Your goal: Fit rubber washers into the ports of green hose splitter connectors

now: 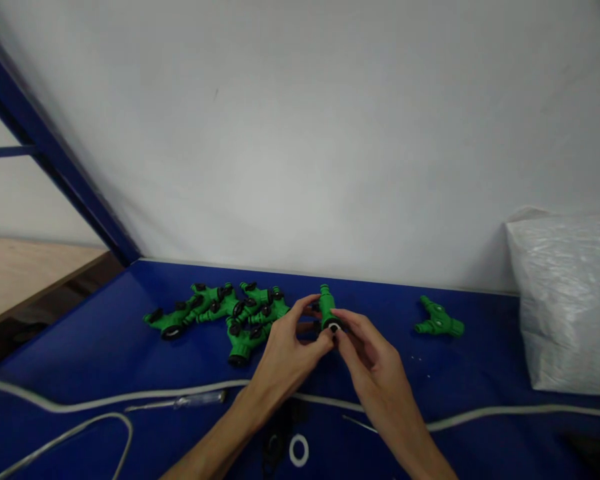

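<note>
Both my hands meet over a green plastic hose connector [326,308] above the blue table [105,347]. My left hand [287,350] grips the connector's body with curled fingers. My right hand [367,357] pinches at its near end, where a small white ring in a black cap [334,327] shows. A pile of several green connectors with black caps [220,313] lies just left of my left hand. One single green Y-shaped connector [439,321] lies apart to the right.
A white cable [105,400] runs across the table's near part. A clear-handled screwdriver [190,401] lies beside it. A white ring [299,450] and dark small parts [275,443] lie near my forearms. A white plastic bag [567,300] stands at right. A white wall rises behind.
</note>
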Available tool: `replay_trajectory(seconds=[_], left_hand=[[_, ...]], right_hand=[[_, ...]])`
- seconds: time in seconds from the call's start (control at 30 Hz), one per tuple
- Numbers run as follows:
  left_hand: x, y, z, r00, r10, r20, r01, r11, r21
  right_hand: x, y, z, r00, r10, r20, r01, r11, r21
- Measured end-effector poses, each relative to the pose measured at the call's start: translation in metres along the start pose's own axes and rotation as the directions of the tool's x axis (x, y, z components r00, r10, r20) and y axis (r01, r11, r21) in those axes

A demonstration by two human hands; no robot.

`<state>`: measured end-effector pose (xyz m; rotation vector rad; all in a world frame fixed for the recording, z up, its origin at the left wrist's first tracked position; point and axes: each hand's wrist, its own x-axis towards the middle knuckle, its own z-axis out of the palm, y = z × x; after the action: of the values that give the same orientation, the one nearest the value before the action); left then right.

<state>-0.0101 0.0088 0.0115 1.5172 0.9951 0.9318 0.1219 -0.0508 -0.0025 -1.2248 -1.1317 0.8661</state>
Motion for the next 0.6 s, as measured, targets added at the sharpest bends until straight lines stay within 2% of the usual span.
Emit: replay_trajectory(seconds=[0.37, 0.6], left_hand=[[0.0001, -0.0084, 0.0031, 0.999, 0.004, -0.046, -0.002, 0.999, 0.041], [-0.002, -0.0076, 0.0049, 0.999, -0.003, -0.043, 0.004, 1.0, 0.013]], right_hand=[[-0.0005, 0.0025, 0.0005, 1.0, -0.005, 0.017, 0.006, 0.998, -0.06], [0.0, 0.0017, -0.0001, 1.0, -0.013, 0.018, 0.014, 0.999, -0.052]])
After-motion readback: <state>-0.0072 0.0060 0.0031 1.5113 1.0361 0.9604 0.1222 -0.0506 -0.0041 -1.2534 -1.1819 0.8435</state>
